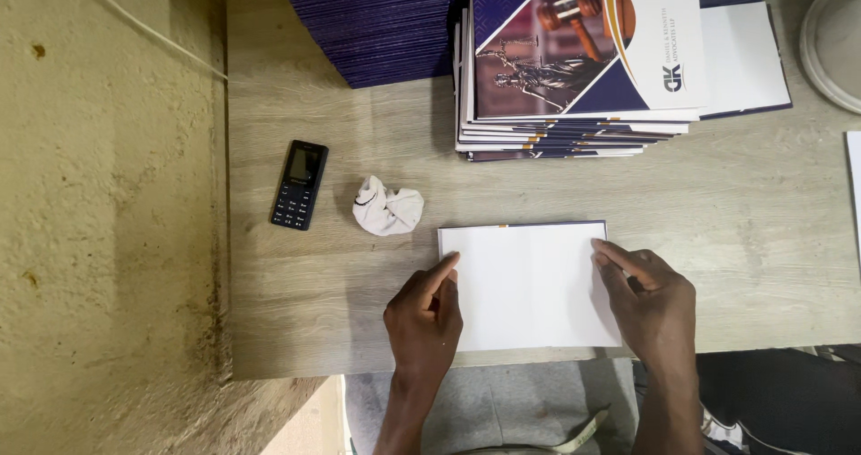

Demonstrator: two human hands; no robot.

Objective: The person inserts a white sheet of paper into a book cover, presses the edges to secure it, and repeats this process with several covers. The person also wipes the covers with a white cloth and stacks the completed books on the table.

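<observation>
A white rectangular booklet or folded sheet (527, 285) lies flat on the wooden table (717, 204), near its front edge. My left hand (423, 316) rests at the sheet's left edge, index finger stretched along it. My right hand (653, 303) presses on the sheet's right edge with fingers spread flat. Neither hand grips anything.
A crumpled white cloth (387, 208) and a black keypad phone (300, 184) lie to the left. A stack of printed booklets (574, 69) stands behind, with a dark blue pile (377, 25) next to it. A white round rim (834, 38) shows at the far right.
</observation>
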